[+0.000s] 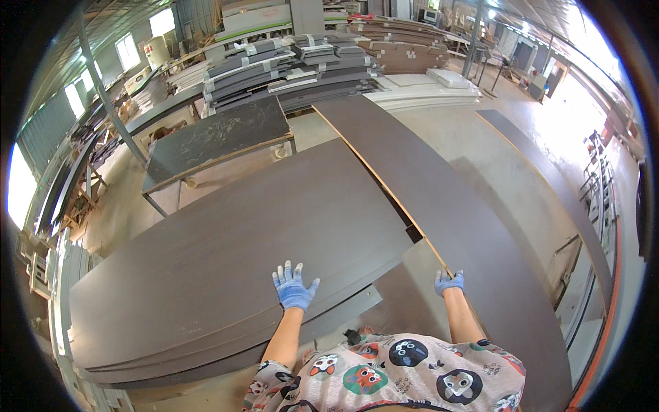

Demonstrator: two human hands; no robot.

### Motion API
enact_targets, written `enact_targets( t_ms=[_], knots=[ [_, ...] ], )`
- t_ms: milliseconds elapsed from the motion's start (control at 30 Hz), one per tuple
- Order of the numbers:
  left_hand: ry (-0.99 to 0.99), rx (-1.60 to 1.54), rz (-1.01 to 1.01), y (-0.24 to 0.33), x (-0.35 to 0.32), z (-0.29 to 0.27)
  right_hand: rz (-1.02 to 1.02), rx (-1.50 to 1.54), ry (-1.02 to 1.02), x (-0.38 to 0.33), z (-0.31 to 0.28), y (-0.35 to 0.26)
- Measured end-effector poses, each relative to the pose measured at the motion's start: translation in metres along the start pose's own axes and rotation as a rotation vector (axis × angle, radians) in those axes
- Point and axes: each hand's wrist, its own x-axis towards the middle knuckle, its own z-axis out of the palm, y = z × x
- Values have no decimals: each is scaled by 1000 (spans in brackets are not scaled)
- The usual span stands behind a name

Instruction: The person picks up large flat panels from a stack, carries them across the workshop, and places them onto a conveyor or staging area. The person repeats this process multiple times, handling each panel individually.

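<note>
My left hand [294, 287], in a blue and white work glove, lies flat with fingers spread on the top of a stack of large dark grey-brown panels [226, 240]. My right hand [449, 282], gloved the same way, is closed on the near left edge of a long dark panel [439, 185]. That panel has a pale wood-coloured edge and stretches from far ahead down past my right side. A narrow dark gap separates it from the stack along part of its length.
A dark-topped table [220, 134] stands beyond the stack. Bundles of grey boards [295, 65] and brown boards [405, 55] are piled farther back. At the right, another narrow dark panel [549, 178] lies near metal rails [600, 172]. A slanting post [103, 89] rises at the left.
</note>
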Motion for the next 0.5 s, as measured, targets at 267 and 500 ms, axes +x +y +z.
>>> enact_targets(
  t_ms=[267,500],
  knots=[
    [-61,-64,230,-33,-11,0,-23,-105,-36,-75,-53,104],
    [-284,-917,200,-58,-52,33,-16,-86,-14,-140,-125,188]
  ],
)
